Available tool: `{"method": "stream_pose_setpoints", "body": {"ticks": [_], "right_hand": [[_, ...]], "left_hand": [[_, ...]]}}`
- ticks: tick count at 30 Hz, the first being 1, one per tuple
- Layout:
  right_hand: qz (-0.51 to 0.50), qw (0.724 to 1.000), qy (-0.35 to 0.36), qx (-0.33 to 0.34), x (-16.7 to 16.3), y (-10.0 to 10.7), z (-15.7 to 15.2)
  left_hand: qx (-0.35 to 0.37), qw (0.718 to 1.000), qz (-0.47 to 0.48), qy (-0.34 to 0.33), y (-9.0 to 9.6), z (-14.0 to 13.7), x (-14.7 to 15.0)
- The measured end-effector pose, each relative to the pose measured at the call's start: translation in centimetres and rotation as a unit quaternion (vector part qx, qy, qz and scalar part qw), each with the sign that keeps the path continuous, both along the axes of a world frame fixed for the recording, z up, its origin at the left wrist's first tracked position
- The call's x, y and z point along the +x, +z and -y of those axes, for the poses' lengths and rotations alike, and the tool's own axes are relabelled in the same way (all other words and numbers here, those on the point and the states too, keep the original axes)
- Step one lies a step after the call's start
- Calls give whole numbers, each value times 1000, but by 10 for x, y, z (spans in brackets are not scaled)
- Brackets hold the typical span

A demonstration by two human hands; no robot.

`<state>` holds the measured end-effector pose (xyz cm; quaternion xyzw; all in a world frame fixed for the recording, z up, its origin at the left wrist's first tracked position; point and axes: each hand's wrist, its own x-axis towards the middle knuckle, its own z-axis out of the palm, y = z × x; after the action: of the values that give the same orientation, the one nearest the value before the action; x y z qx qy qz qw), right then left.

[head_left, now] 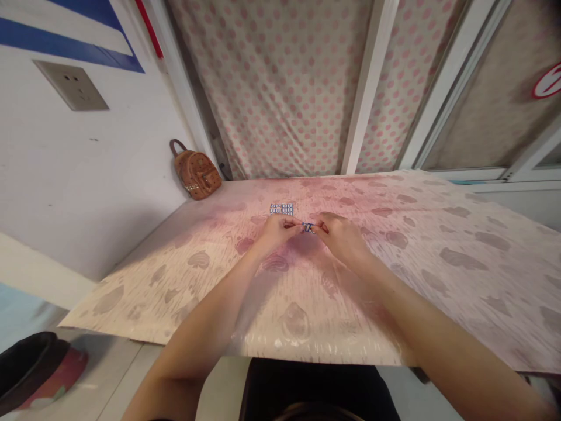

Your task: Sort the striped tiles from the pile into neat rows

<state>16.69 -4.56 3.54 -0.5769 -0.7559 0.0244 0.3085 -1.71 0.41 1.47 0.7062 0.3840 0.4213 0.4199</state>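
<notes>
Between my two hands is a small flat piece with a blue-and-white pattern (308, 227), too small to name more exactly. The fingertips of my left hand (280, 229) pinch its left end. At its right end, the thumb and fingers of my right hand (339, 234) are closed on it. Just behind my left hand, a flat sheet with rows of white, blue-edged rectangles (281, 208) lies on the table; my hand hides part of its near edge.
A pale patterned cloth covers the table (377, 304). At its back left corner, a small brown backpack (199, 174) leans by the wall. Dotted curtains (280, 88) and white frames stand behind. A dark-lined bin (39, 371) is on the floor at left.
</notes>
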Motion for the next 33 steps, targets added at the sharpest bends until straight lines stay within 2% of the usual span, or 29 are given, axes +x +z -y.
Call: {"method": "stream_pose_setpoints", "body": {"ticks": [3, 8, 19, 21, 24, 26, 29, 33], "right_hand": [[-10, 1000, 7, 26, 0, -1, -1], [43, 993, 88, 63, 0, -2, -3], [17, 994, 90, 58, -1, 1, -2], [-16, 996, 81, 44, -1, -1, -3], [-116, 992, 58, 4, 0, -5, -7], [-193, 979, 58, -32, 1, -7, -10], [-288, 950, 96, -74, 3, -8, -14], [-352, 924, 121, -90, 1, -7, -14]], "left_hand": [[-18, 999, 29, 4, 6, 3, 0], [-63, 996, 57, 6, 14, 6, -2], [-83, 994, 68, -16, 12, 5, -3], [-82, 994, 69, -8, 12, 5, -3], [-75, 994, 74, 3, 12, 5, -3], [-67, 995, 77, 7, 12, 4, -3], [-58, 995, 79, 3, 13, 4, -1], [-61, 995, 79, -11, 14, 4, 0]]}}
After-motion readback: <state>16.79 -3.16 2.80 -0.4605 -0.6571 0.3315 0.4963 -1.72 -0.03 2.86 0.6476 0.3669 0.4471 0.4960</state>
